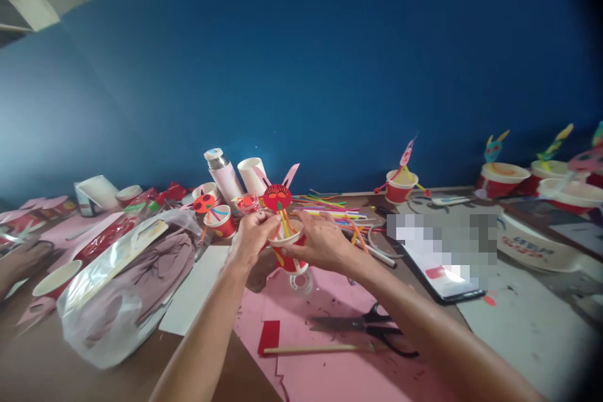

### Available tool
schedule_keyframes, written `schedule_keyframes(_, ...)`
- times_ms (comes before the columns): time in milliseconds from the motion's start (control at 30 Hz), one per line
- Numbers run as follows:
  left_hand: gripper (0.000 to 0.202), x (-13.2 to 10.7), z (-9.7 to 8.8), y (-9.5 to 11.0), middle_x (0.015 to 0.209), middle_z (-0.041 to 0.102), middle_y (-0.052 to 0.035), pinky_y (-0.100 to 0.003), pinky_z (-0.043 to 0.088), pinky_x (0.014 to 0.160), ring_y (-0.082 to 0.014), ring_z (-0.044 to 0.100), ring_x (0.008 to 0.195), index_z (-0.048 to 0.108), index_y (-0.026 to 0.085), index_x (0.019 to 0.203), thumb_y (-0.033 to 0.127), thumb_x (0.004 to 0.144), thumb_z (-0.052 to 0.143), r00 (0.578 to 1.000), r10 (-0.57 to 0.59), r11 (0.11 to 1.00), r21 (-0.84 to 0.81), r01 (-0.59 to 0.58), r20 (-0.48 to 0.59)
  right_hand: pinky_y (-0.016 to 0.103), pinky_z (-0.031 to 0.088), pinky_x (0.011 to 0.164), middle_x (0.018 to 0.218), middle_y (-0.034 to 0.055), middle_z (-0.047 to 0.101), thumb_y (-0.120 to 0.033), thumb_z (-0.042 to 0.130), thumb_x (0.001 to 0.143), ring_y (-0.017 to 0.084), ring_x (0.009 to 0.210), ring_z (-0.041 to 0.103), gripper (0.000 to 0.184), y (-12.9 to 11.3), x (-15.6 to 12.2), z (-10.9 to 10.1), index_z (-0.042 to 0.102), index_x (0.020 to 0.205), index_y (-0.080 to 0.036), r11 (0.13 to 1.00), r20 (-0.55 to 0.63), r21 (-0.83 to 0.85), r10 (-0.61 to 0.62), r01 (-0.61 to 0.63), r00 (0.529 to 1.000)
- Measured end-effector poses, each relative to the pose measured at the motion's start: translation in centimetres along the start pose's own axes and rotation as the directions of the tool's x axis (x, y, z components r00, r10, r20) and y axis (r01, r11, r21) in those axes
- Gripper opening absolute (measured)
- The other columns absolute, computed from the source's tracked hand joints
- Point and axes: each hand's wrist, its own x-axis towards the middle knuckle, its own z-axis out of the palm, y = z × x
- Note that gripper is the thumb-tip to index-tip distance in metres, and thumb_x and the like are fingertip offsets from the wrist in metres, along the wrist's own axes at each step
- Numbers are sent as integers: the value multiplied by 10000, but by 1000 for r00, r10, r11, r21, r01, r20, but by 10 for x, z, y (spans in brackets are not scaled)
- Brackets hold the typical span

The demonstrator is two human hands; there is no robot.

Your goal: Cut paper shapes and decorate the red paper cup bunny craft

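Note:
A red paper cup [298, 262] with a white rim stands between my hands in the middle of the view. Out of it rises a red paper face [277, 197] with pink ears, on yellow and orange pipe cleaners [285, 226]. My left hand [253, 235] closes on the cup's left rim, its fingertips close to the stems. From the right, my right hand [325, 240] grips the cup's side, thumb in front and fingers over the rim. A roll of clear tape [301, 281] lies just in front of the cup.
Scissors [362, 323], a thin stick [320, 349] and a red scrap [269, 336] lie on pink paper [339, 370]. A phone [440, 270] is to the right, a plastic bag [108, 320] to the left. Another person's hand [26, 257] shows far left. Finished-looking cup figures [401, 188] stand behind.

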Motion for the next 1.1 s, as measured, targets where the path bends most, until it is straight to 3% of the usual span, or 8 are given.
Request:
schedule_keyframes(167,181,-4,-1,8,597,625,7,-206,406,536,-105,530,532,671,149,667,321,636,718,1000,25,1000,-14,-25,18,442,385,871,1086,159,656,-657,517,727,341,1040,586,776,4,1,-13,425,1310,-154,993,17,99,55,-56,998)
schedule_keyframes(300,345,-8,-8,11,840,687,-57,-251,462,641,-176,615,737,683,160,923,392,669,702,995,27,998,-55,-32,-93,404,413,828,1134,144,633,-627,567,709,326,1060,574,747,10,2,-25,431,1294,-183,974,24,206,89,-92,996)
schedule_keyframes(400,380,-17,-16,3,985,681,-81,-281,468,780,-220,611,934,674,169,999,416,711,665,994,29,998,-46,-34,-101,398,427,805,1130,111,634,-584,606,697,316,1038,581,702,12,2,-31,444,1272,-215,953,33,275,118,-123,992)
schedule_keyframes(533,497,-37,-23,-18,974,682,-107,-343,494,781,-264,625,928,656,141,1038,489,683,664,983,-34,987,-163,4,-181,380,431,813,1146,86,622,-513,640,696,290,1033,583,663,15,3,-34,437,1263,-236,918,58,373,124,-136,991)
schedule_keyframes(667,595,-56,-17,-30,1050,663,-128,-385,495,831,-298,610,989,610,156,1128,501,651,693,996,-81,947,-313,68,-29,398,422,843,1215,101,580,-555,639,679,294,1062,566,730,19,3,-35,411,1290,-227,895,94,410,150,-176,984)
schedule_keyframes(800,593,-64,0,-32,1163,616,-142,-406,445,923,-321,531,1127,585,177,1165,457,657,709,992,6,935,-353,39,126,396,421,851,1213,90,584,-519,647,686,291,1084,553,713,16,2,-38,405,1292,-233,889,74,434,124,-144,990)
schedule_keyframes(933,644,-65,16,-38,1186,604,-155,-426,427,943,-341,516,1142,577,172,1165,422,600,759,991,28,929,-368,22,130,400,405,879,1208,112,586,-466,662,683,300,1117,532,701,10,0,-39,423,1290,-210,902,53,411,122,-134,991)
schedule_keyframes(1100,593,-69,24,-46,1091,652,-148,-420,468,876,-340,584,1044,615,163,1075,388,554,787,996,-43,935,-349,70,84,411,394,873,1155,117,616,-463,657,687,306,1094,546,714,5,0,-36,414,1304,-199,919,99,367,114,-143,988)
